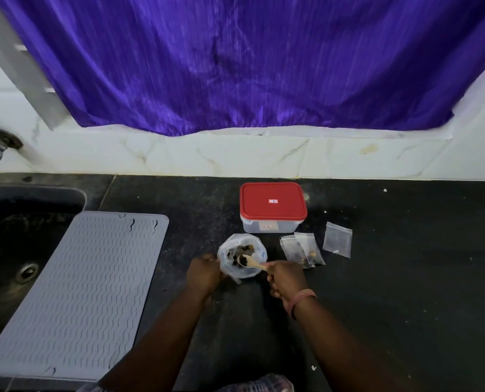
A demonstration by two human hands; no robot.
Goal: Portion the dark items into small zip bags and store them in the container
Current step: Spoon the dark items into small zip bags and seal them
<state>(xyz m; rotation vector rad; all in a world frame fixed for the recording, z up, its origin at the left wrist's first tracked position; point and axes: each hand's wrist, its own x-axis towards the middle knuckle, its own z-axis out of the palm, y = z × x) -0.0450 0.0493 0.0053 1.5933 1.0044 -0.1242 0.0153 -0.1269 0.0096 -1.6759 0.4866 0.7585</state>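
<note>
The left hand (203, 274) gripped the clear supply bag (241, 255) while the right hand (285, 277) held a wooden spoon (253, 264) loaded with dark items (242, 260) — best lifted level. The red-lidded container (273, 206) stood closed at twelve o'clock; small zip bags (302, 248) waited at three o'clock.

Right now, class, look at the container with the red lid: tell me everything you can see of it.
The container is a rectangular box with rounded corners, its body clear or frosted plastic, its red lid shut on top. A small label sits mid-lid, another on the front wall. It stands upright on the dark counter, near the tiled wall, beyond the open bag of dark items. Neither hand touches it. Its contents cannot be made out.
</note>
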